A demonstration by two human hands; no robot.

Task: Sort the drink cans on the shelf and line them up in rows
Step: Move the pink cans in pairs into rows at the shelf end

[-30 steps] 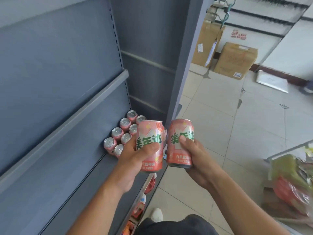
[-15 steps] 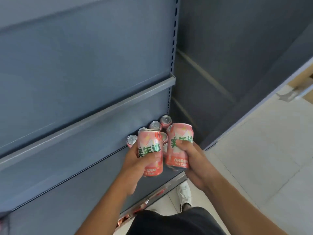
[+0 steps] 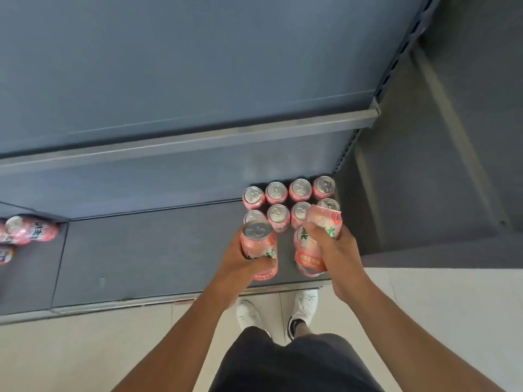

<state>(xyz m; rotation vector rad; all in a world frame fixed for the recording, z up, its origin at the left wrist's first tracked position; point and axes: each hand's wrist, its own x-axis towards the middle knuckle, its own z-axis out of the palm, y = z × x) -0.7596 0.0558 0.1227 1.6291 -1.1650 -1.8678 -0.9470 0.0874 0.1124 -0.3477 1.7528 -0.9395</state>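
Several pink drink cans (image 3: 288,202) stand in two rows at the right end of the grey bottom shelf (image 3: 147,250). My left hand (image 3: 240,267) grips an upright pink can (image 3: 259,244) just in front of the left end of the rows. My right hand (image 3: 331,253) grips another pink can (image 3: 319,236), tilted, in front of the right end. Partly hidden behind that can, a further pink can (image 3: 299,244) stands on the shelf.
More pink cans (image 3: 25,230) lie jumbled at the far left of the shelf. An upper shelf edge (image 3: 198,142) overhangs the rows. A dark side panel (image 3: 424,165) closes the right end. My white shoes (image 3: 304,306) stand on the tiled floor below.
The view has swung down onto the shelf. Both hands have carried their cans lower and apart, down to the front of the two rows.
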